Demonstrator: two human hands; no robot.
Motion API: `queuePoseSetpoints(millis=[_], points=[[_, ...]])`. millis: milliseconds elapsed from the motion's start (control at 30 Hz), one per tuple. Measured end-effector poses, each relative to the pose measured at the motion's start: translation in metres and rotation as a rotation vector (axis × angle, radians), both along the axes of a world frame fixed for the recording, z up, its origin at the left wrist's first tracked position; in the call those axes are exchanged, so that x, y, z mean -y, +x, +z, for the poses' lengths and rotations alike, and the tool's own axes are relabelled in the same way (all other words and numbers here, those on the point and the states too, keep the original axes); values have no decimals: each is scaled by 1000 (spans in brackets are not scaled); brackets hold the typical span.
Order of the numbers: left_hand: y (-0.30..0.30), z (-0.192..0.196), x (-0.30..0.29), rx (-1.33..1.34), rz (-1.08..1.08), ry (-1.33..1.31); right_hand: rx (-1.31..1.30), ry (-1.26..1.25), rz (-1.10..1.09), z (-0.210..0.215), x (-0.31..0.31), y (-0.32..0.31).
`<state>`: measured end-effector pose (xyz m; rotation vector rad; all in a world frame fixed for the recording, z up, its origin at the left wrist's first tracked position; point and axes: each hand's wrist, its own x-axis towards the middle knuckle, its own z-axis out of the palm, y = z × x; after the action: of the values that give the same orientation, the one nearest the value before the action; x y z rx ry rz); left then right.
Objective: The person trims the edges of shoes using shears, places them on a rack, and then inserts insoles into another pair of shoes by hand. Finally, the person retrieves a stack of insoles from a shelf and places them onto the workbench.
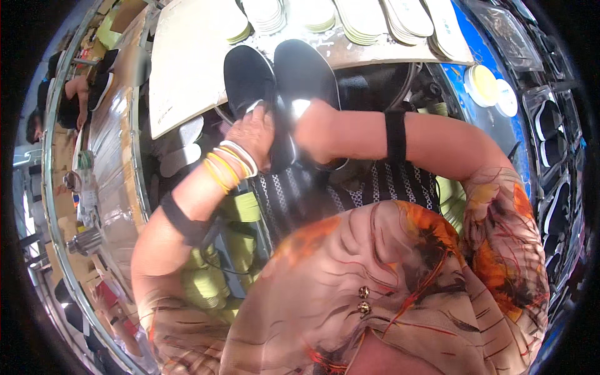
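Head view: pair of dark shoes up front, toes pointing away, side by side at the near edge of the pale board. Left hand grasps the left black slip-on shoe, fingers curled at its collar by a light patch. Right hand is on the right black slip-on shoe, but blurred; can't tell if it's clenched or pushing into the mouth.

Step in hand reads as working at the shoe mouths. My take: steady each upper low near the heel, keep the collars from folding under the fingers, soles level, toes matched. Soft uppers will probably give, so press evenly rather than at one spot.

Around it: fanned insole stacks along the board, just beyond the toes. Shoving forward could knock them. Loose pale insoles lie left, below the board. On the blue tabletop at right, a round tub with yellow contents beside a white round tub; right elbow could catch these if it swings out. More yellow-green stacks below the left forearm. Co-worker far left, well apart.
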<state>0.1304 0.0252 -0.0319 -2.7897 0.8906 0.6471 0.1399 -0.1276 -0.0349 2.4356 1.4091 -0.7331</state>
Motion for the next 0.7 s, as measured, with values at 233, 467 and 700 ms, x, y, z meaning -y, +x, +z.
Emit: queuePoseSetpoints(millis=[233,467,700], points=[[27,8,-10,-177,165,-169,-136,161,107,-9,14,24],[0,-25,18,152,629,-628,-291,723,-262,90,54,2],[-8,20,-97,503,772,-712,-260,727,-622,108,111,9]])
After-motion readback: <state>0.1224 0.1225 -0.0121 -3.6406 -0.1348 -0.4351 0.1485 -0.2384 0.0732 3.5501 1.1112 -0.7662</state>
